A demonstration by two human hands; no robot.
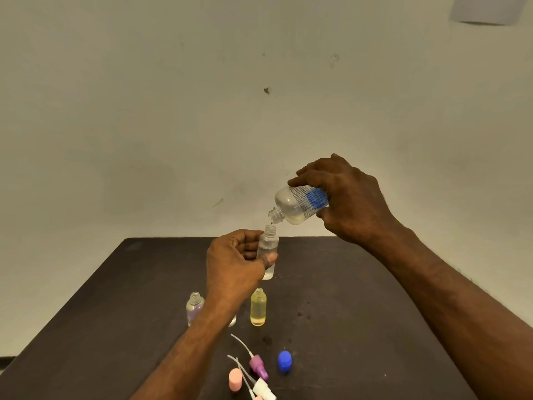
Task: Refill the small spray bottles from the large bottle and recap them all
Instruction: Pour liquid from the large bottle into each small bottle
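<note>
Both hands (235, 259) gripping bottles (268, 249)

A plain, sparsely furnished room, more like a home corner or a makeshift work spot than a lab or a shop. A dark, worn table (331, 284) with scuffed, speckled marks stands pushed against a bare off-white wall (202, 111), which fills the far half of the view. The wall is unpainted-looking and blotchy, with small chips, dents and smudges. A sheet of pale paper (487, 8) hangs on it at the far right top corner; what is on it cannot be read. The light is dim and yellowish. No fittings, shelving or equipment of a trade show anywhere.
</note>
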